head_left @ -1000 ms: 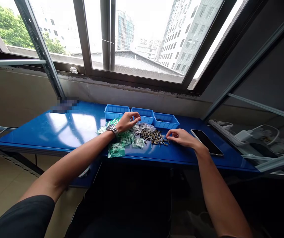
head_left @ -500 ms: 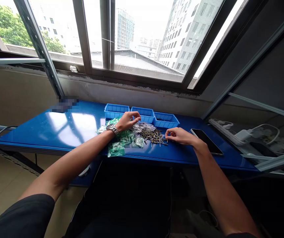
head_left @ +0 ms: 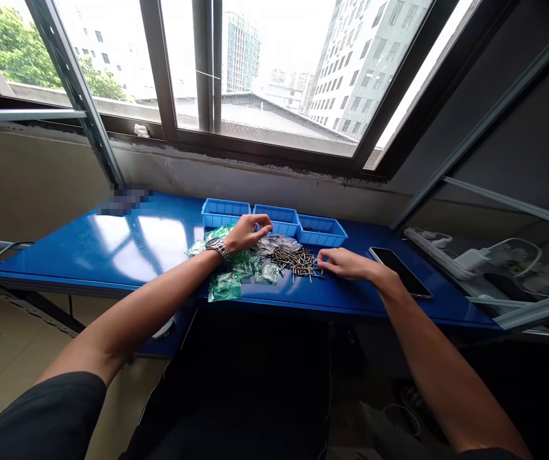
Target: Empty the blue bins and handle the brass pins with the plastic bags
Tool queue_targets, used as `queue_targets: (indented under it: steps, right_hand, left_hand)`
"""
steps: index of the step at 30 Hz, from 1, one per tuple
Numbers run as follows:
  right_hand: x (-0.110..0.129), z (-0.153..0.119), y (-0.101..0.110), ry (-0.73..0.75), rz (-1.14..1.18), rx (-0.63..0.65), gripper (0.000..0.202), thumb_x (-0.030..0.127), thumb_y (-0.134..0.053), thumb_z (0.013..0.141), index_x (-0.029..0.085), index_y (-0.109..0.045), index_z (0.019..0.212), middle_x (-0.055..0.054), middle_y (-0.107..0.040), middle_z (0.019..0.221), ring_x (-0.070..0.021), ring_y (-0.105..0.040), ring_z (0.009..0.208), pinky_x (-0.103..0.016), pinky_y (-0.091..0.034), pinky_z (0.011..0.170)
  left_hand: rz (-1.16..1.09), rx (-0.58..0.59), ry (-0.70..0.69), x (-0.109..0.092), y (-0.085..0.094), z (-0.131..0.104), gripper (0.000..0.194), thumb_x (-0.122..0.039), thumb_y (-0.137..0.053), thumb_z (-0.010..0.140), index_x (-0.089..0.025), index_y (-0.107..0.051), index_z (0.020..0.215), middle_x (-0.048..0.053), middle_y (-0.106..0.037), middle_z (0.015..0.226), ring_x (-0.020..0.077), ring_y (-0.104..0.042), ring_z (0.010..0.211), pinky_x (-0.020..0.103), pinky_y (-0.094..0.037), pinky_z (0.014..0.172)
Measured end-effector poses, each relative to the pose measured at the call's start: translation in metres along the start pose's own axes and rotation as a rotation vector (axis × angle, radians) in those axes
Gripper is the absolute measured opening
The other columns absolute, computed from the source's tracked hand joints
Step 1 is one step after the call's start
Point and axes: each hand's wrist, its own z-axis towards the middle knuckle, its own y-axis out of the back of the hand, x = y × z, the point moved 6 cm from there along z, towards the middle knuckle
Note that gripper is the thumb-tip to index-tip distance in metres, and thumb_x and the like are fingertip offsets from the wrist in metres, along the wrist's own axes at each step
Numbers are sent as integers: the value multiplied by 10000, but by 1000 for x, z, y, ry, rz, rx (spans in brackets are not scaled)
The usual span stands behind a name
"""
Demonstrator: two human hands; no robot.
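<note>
Heap of slim dark-and-brass pins (head_left: 298, 262)

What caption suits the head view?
Right hand at a pile of small pins; left hand over green bags.

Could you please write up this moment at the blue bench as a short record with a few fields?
surface: blue table below a window
left hand: left hand, wristwatch on, over green packets near the middle tray
right hand: right hand, fingertips at the edge of the pile of small pins
trays: three blue trays in a row behind the pile
right of hands: dark phone lying flat
</note>
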Motion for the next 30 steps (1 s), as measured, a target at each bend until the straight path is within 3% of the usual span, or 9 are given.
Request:
queue_targets:
  steps: [8, 11, 16, 24, 30]
  right_hand:
    - [21, -3, 14, 32, -43, -128, 234, 382, -417, 1021, 209, -559, 953, -82, -688, 879, -200, -574, 702, -307, -390, 631]
    - [41, 8, 20, 71, -45, -221, 239, 379, -381, 1045, 216, -552, 1009, -79, -690, 915, -212, -594, 762, -312, -393, 664]
    - [73, 38, 25, 130, -57, -334, 217, 370, -394, 1047, 218, -545, 1084, -56, -654, 792, -222, -568, 712, -323, -358, 657]
    - [92, 69, 29, 218, -68, -369, 193, 361, -434, 1041, 215, -558, 1069, -70, -644, 805, -239, -566, 765, -328, -349, 686]
    - [95, 81, 33, 306, 7, -363, 180, 365, -501, 1020, 210, -590, 1043, -46, -653, 778, -191, -542, 685, -303, -359, 647]
  left_hand:
    - [11, -2, -21, -2, 1, -1, 202, -302, -577, 968, -172, -712, 892, 39, -740, 825, 153, -628, 709, 289, -441, 631]
    - [13, -7, -45, -3, 1, -1, 193, -342, -593, 964, -179, -694, 974, 51, -737, 908, 165, -646, 777, 299, -475, 664]
    - [31, -19, -83, -3, 2, 0, 246, -372, -666, 930, -181, -664, 1085, 69, -721, 1009, 179, -640, 860, 307, -501, 699]
    - [47, -44, -116, -2, 2, 1, 108, -281, -675, 919, -179, -681, 954, 46, -725, 910, 158, -626, 793, 292, -482, 679]
    - [56, -81, -85, 3, 5, 2, 99, -271, -670, 918, -178, -693, 942, 42, -717, 861, 159, -620, 767, 290, -477, 676]
